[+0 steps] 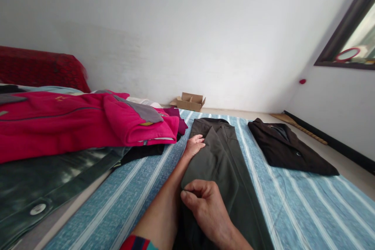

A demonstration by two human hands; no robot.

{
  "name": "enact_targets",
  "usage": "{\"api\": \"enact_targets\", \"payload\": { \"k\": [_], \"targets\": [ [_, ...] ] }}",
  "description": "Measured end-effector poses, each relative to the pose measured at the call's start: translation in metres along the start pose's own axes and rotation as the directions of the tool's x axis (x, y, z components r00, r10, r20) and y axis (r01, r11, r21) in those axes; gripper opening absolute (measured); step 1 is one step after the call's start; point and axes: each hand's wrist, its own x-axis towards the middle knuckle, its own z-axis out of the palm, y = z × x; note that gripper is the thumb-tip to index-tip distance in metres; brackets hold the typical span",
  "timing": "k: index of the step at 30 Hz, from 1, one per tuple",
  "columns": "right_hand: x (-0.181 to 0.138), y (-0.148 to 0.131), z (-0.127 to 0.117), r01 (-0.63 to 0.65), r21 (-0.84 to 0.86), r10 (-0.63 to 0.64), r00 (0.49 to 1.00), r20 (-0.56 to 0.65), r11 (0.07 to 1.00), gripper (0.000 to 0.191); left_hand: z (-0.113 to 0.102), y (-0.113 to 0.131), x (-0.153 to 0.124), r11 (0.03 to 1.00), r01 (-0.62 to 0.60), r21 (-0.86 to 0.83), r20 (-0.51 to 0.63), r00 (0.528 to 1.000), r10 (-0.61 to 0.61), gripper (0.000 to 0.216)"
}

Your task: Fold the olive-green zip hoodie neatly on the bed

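A dark grey-green jacket (231, 164) lies lengthwise on the striped bed sheet (152, 179), its collar at the far end and one side folded inward over the front. My left hand (195, 145) rests on the left edge of the jacket near the collar, fingers stretched out and apart. Closer to me, my right hand (206, 205) is closed in a pinch on the jacket's folded edge. The nearest part of the jacket is partly hidden behind my right hand and wrist.
A folded dark brown garment (293, 150) lies to the right. On the left is a pile with a pink fleece jacket (88, 121) over a dark green shiny garment (58, 179). A small cardboard box (190, 102) stands by the wall. A red-covered object (41, 68) is at far left.
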Motion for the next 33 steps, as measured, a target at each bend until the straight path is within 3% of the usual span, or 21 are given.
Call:
{"api": "enact_targets", "payload": {
  "k": [6,9,12,16,19,22,26,28,30,31,33],
  "targets": [
    [0.005,0.012,0.004,-0.024,-0.156,0.028,0.999,0.024,0.987,0.015,-0.002,-0.002,0.000,0.998,-0.023,-0.064,-0.039,0.999,0.021,0.049],
    [0.002,0.010,0.002,0.014,-0.324,0.012,0.997,0.078,0.946,0.017,-0.002,0.000,-0.001,0.997,-0.029,-0.069,-0.044,0.999,0.026,0.049],
    [-0.007,-0.002,-0.002,0.085,-0.566,-0.002,0.989,0.145,0.820,0.021,-0.001,0.002,-0.002,0.998,-0.032,-0.055,-0.048,0.998,0.030,0.049],
    [-0.021,-0.023,-0.002,0.134,-0.817,0.068,0.976,0.207,0.562,0.018,0.002,0.004,-0.003,0.999,-0.044,-0.012,-0.049,0.998,0.043,0.049],
    [-0.027,-0.035,0.008,0.161,-0.908,0.184,0.951,0.248,0.388,0.027,0.005,0.004,-0.004,0.998,-0.055,0.031,-0.046,0.997,0.056,0.048],
    [-0.034,-0.041,0.021,0.186,-0.929,0.267,0.923,0.276,0.319,0.034,0.007,0.005,-0.006,0.995,-0.066,0.079,-0.045,0.997,0.070,0.046],
    [-0.053,-0.040,0.019,0.152,-0.917,0.329,0.901,0.282,0.370,0.039,0.010,0.007,-0.007,0.988,-0.078,0.133,-0.032,0.996,0.083,0.035],
    [-0.063,-0.037,0.002,0.129,-0.872,0.299,0.907,0.297,0.472,0.049,0.011,0.007,-0.007,0.985,-0.081,0.151,-0.022,0.996,0.086,0.028],
    [-0.068,-0.032,-0.025,0.099,-0.759,0.214,0.929,0.302,0.643,0.055,0.013,0.007,-0.007,0.983,-0.084,0.165,-0.016,0.996,0.087,0.026],
    [-0.067,-0.028,-0.040,0.075,-0.709,0.167,0.950,0.266,0.702,0.054,0.014,0.007,-0.007,0.981,-0.085,0.172,-0.015,0.996,0.089,0.026],
    [-0.060,-0.017,-0.071,-0.059,-0.709,0.146,0.987,0.063,0.703,0.046,0.016,0.007,-0.007,0.979,-0.090,0.183,-0.015,0.995,0.095,0.026]
  ]
}}
